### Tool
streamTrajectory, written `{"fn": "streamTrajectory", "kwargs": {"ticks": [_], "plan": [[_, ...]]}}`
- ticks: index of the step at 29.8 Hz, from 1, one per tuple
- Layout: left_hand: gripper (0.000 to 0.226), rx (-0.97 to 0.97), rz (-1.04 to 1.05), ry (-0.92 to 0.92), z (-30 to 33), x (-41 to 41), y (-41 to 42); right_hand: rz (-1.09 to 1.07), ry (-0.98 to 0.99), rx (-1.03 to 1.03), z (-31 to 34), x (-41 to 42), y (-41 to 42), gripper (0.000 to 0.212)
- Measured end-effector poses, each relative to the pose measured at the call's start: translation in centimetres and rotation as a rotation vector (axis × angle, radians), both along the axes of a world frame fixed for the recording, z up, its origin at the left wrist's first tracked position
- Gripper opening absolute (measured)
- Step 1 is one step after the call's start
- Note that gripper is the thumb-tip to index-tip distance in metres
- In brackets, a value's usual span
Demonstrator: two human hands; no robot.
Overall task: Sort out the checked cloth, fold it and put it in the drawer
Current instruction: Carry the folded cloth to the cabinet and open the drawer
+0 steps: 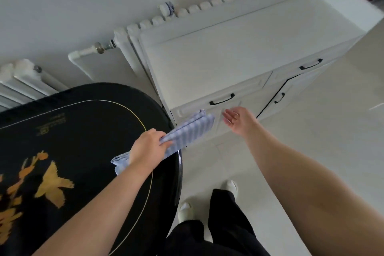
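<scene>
My left hand point(150, 147) grips the folded blue-and-white checked cloth point(191, 130) around its middle, above the right edge of the black table point(87, 131). One end of the cloth pokes out behind my wrist, the other reaches toward the white cabinet point(228, 48). My right hand point(239, 119) is stretched out with relaxed, spread fingers and holds nothing. It hovers just below the black handle point(222, 99) of the left drawer point(245, 89), which is closed.
The cabinet has a second drawer with a black handle point(311, 64) and a door with a handle point(279, 98) to the right. White radiators point(128, 41) line the wall behind. My feet in white slippers point(231, 186) stand on the pale tiled floor.
</scene>
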State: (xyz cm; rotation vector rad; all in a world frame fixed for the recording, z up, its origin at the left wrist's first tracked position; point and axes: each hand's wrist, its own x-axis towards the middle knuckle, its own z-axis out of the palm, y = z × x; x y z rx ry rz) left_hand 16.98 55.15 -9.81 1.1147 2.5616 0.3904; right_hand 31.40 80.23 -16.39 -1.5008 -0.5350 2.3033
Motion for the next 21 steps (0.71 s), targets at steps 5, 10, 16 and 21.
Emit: {"fn": "streamTrajectory", "kwargs": {"ticks": [5, 10, 16, 21], "plan": [[0.022, 0.035, 0.09, 0.026, 0.5, -1.4, 1.8, 0.004, -0.047, -0.019, -0.9, -4.2, 3.5, 0.012], [0.025, 0.064, 0.085, 0.047, 0.3, -2.5, 2.9, 0.04, -0.149, -0.03, -2.5, -6.5, 4.9, 0.007], [0.025, 0.06, 0.074, 0.078, -0.1, -3.3, 3.7, -0.042, -0.04, -0.073, -4.1, -7.3, 4.9, 0.011], [0.027, 0.059, 0.07, 0.079, 0.2, -3.4, 4.0, -0.115, 0.024, -0.108, -4.7, -5.3, 3.5, 0.016]]}}
